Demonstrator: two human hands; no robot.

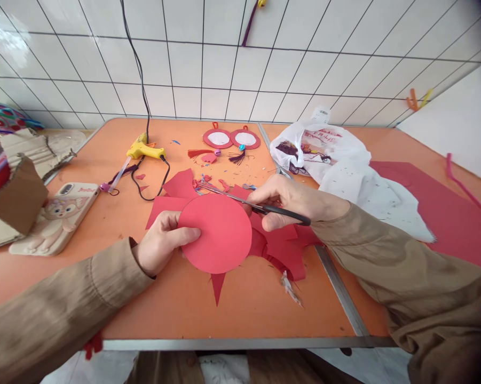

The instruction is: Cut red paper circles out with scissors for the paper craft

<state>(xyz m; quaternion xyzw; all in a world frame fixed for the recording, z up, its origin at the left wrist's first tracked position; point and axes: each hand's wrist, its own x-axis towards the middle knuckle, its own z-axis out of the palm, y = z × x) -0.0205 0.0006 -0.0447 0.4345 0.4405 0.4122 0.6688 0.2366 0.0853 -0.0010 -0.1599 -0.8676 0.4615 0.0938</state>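
Observation:
My left hand (164, 242) pinches a red paper circle (218, 234) at its left side, thumb on top, holding it above the orange table. In my right hand (282, 200) is a pair of scissors (278, 210) with black handles, my fingers wrapped round them. Their blades point left across the circle's upper edge; I cannot tell whether they touch it. Red paper scraps (288, 256) lie beneath and around the circle, and a pointed red scrap (217, 288) shows below it.
Two red rings with white centres (218, 139) and tassels lie at the back. A yellow glue gun (146, 150) with its cord stands left, behind a phone (58, 216) and cardboard box (18, 197). Right are a white plastic bag (336, 149) and red sheet (436, 208).

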